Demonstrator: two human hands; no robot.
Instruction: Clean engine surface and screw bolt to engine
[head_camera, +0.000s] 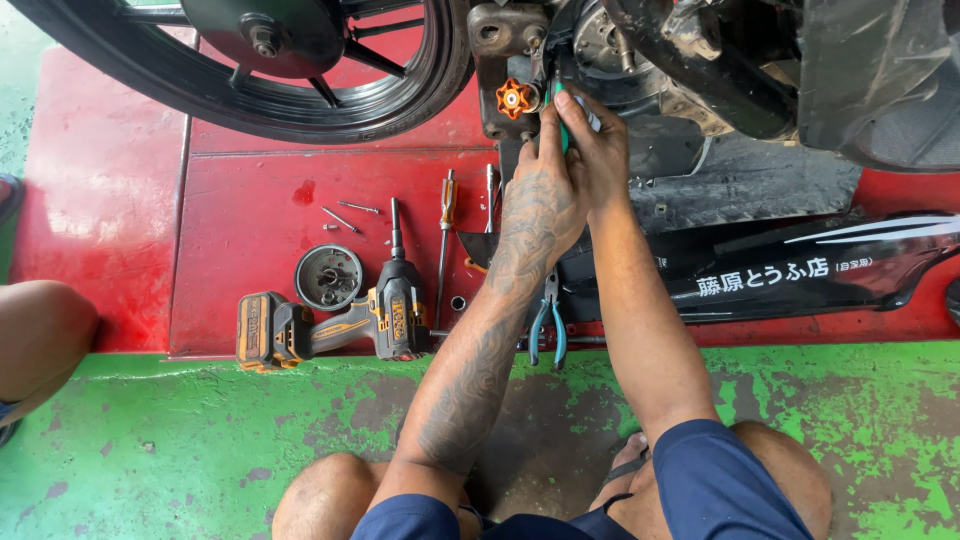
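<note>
Both hands, left hand (543, 205) and right hand (598, 150), grip a slim green-handled tool (562, 118) beside the orange knob (514, 98).

A motorcycle repair workshop: black spoked wheel (300, 60), orange-and-black cordless drill (340, 325) and loose screwdrivers (445, 230) on a red-and-green painted concrete floor (200, 440).

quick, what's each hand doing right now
Left hand: fingers curled by the orange knob-shaped part; whether it grips anything cannot be told.
Right hand: closed on a slim green-handled tool.
</note>
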